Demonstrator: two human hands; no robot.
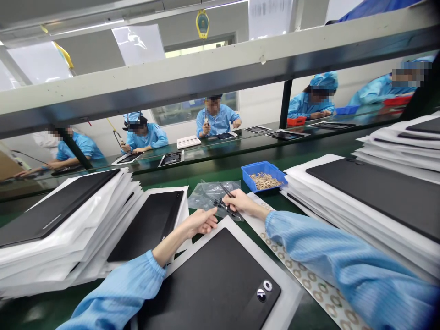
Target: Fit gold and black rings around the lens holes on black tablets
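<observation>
My right hand (238,201) is closed around dark tweezers (225,189) above a clear plastic bag (202,195). Small black round pieces (217,203) lie in or on the bag; I cannot tell which. Just left of them, my left hand (202,222) is held with its thumb stretched out and fingers loosely bent, nothing visible in it. Below both hands a black tablet back cover (209,284) rests on a white sheet (292,293). Two round camera openings show at its right corner, one with a silver ring. Under my right forearm runs a sheet of ring-shaped stickers (302,273).
A blue tray (248,178) of small tan rings stands behind my right hand. Stacks of black covers between white sheets flank me, at left (92,233) and right (319,197). A metal shelf beam (220,68) crosses overhead. Several co-workers in blue sit across the bench.
</observation>
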